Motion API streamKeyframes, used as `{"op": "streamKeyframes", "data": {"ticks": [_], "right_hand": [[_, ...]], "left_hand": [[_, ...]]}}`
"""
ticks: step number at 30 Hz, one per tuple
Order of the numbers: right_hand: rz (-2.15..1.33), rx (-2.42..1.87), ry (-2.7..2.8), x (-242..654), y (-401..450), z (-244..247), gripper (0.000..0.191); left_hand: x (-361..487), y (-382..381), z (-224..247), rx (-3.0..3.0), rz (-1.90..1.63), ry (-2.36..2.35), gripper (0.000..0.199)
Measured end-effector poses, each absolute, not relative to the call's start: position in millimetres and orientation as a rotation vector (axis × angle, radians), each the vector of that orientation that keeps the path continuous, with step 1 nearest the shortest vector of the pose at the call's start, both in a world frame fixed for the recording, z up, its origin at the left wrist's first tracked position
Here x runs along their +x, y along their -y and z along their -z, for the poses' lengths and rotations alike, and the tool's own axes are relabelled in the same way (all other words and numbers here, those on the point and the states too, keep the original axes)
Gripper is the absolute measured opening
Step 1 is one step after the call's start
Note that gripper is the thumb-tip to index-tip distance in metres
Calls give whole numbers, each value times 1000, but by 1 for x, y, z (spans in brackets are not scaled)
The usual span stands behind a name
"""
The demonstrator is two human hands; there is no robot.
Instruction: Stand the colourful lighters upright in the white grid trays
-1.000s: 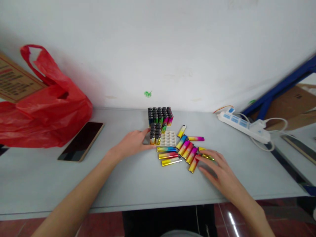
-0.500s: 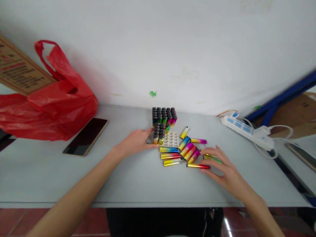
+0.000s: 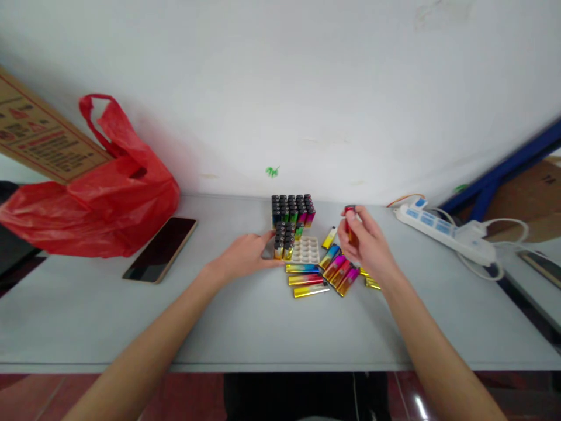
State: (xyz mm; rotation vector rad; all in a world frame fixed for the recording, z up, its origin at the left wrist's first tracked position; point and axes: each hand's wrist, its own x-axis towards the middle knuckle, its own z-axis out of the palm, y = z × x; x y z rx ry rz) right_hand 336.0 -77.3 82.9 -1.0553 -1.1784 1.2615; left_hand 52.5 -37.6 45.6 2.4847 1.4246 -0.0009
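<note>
My right hand is closed around a red and gold lighter, holding it upright above the table with its dark top showing. With thumb and fingers on either side, my left hand grips the left end of a white tray with round holes. Upright lighters with black tops fill the tray's left part; the holes at its right show bare. Between the tray and my right hand lie several loose shiny lighters in blue, pink, red and yellow. Part of the pile is hidden behind my right hand.
Behind the tray stands a block of upright lighters. A phone, a red plastic bag and a cardboard box are at the left. A white power strip with cables lies at the right.
My right hand has picked up the red and gold lighter from the table, raised it and turned it upright, moving away from me. My left hand stays at the tray.
</note>
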Motion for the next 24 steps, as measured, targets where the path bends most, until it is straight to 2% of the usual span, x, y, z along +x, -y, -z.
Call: {"op": "streamKeyframes", "data": {"ticks": [4, 11, 20, 24], "right_hand": [[-1428, -1131, 1263, 321, 60, -70, 55], [-1406, -1242, 1178, 313, 64, -35, 75], [-975, -1448, 1362, 307, 73, -29, 74], [-1002, -1443, 1355, 307, 72, -27, 73]], "left_hand": [[51, 37, -42, 2493, -4, -1420, 79], [51, 37, -46, 2451, 14, -1428, 75], [55, 38, -51, 2395, 95, -1453, 70], [54, 37, -50, 2385, 51, -1450, 69]]}}
